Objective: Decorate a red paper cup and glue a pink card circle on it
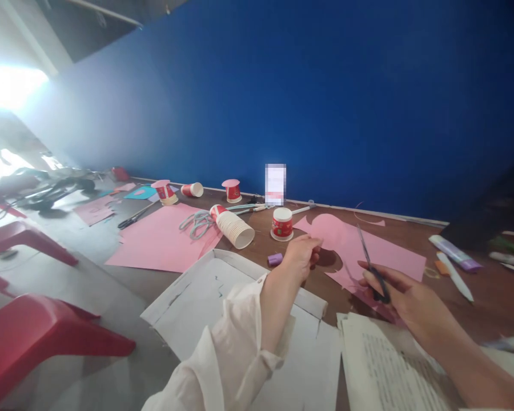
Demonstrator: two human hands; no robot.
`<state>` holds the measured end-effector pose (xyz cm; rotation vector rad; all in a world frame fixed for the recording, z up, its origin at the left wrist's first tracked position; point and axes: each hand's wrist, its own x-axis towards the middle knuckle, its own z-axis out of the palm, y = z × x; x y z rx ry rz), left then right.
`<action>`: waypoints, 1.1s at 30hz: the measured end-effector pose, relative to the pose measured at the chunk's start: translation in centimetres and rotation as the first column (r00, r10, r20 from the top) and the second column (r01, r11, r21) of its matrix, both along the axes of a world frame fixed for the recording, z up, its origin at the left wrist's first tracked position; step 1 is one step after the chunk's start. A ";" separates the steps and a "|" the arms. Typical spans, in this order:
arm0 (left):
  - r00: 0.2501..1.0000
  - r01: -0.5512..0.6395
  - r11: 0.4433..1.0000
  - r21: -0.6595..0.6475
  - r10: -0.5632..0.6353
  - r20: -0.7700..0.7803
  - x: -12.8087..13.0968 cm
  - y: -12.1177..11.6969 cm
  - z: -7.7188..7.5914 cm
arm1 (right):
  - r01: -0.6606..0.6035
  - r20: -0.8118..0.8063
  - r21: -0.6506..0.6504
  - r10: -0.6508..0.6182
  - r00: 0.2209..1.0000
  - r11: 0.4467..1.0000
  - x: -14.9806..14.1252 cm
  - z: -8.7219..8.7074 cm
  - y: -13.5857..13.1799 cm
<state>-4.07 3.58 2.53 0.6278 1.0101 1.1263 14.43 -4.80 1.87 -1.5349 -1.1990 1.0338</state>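
Observation:
My left hand (pixel 298 258) pinches the edge of a rounded pink paper piece (pixel 330 229) above the table. Scissors (pixel 377 277) are in my right hand (pixel 405 292), with my fingers around the handles and the blades pointing up and away. Just beyond the blades lies a larger pink paper sheet (pixel 394 251) with a curved cut-out along its near left side. Close to my left hand are an upside-down red and white paper cup (pixel 282 225) and a purple cap (pixel 274 260).
A stack of paper cups (pixel 236 228) lies beside grey-handled scissors (pixel 197 224) on another pink sheet (pixel 154 242). Cups with pink tops (pixel 231 191) stand by the blue wall (pixel 282 85). Below my arms are a white box lid (pixel 188 302) and a printed booklet (pixel 389 365). Glue (pixel 454 253) lies right.

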 end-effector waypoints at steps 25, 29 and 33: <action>0.991 -0.061 0.998 0.012 0.059 0.119 0.1 -0.2 0.5 | -0.228 -0.291 -0.162 0.174 0.941 0.960 -0.7 0.9 -1.2; 0.989 -0.061 0.998 0.016 0.058 0.135 0.2 -0.2 0.5 | -0.266 -0.259 -0.192 0.212 0.942 0.945 -1.5 1.1 -1.4; 0.988 -0.022 0.999 0.041 0.015 0.154 0.4 -0.4 0.4 | -0.206 -0.199 -0.159 0.173 0.965 0.966 -2.5 1.2 -1.6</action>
